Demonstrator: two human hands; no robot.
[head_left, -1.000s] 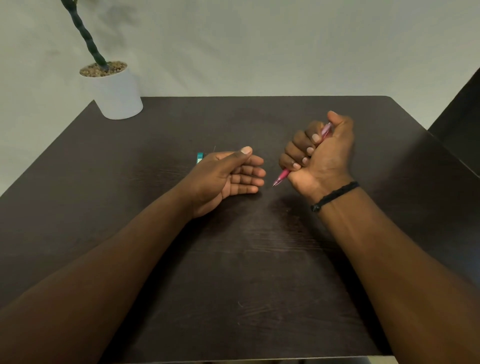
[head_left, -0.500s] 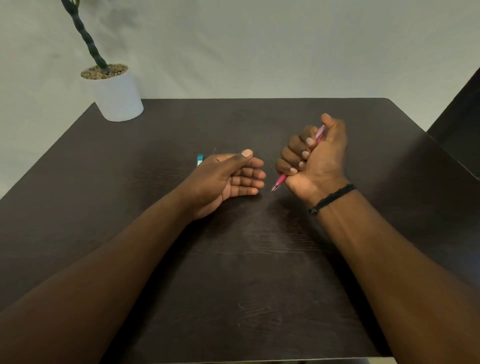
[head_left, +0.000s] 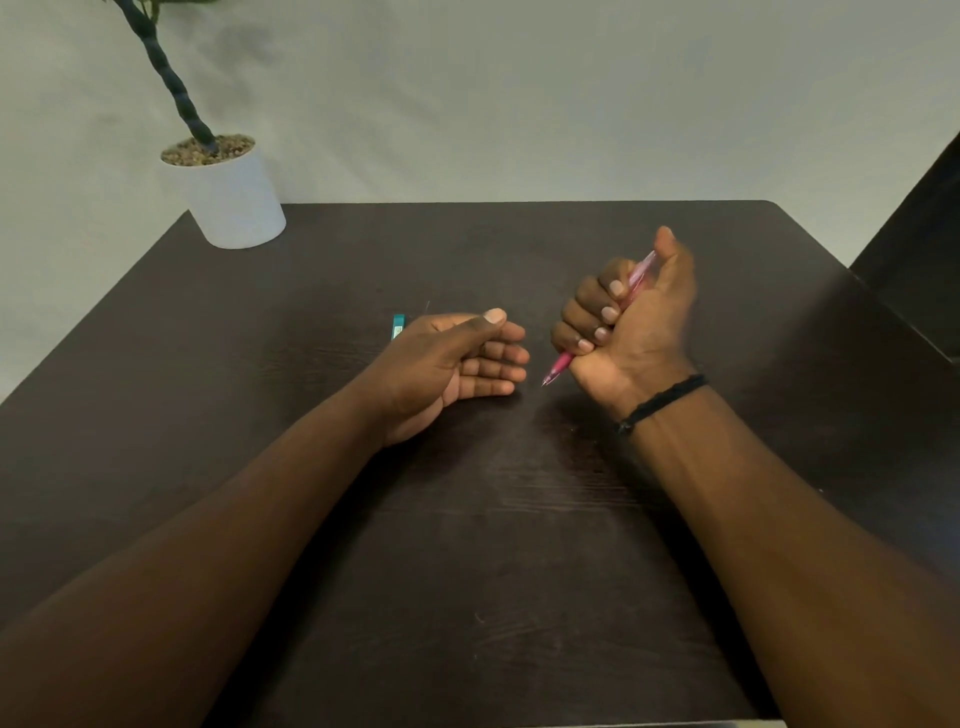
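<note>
Dark table (head_left: 467, 571): right hand (head_left: 634, 332) still fisted round the pink mechanical pencil (head_left: 558, 366), tip angled down at the wood, thumb now lifted off its cap, likely mid-click; left hand (head_left: 447, 364) unmoved, loosely curled, empty, beside the teal case (head_left: 397, 327).

Head camera looks forward and down; close over the table (head_left: 519, 597).

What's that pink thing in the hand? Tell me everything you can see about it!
It is a slim pink pen, see-through plastic by the look of it, with a fine point. The right hand grips it in a fist, so its middle is hidden. It slants, point low, upper end by the thumb, over the dark table.
</note>
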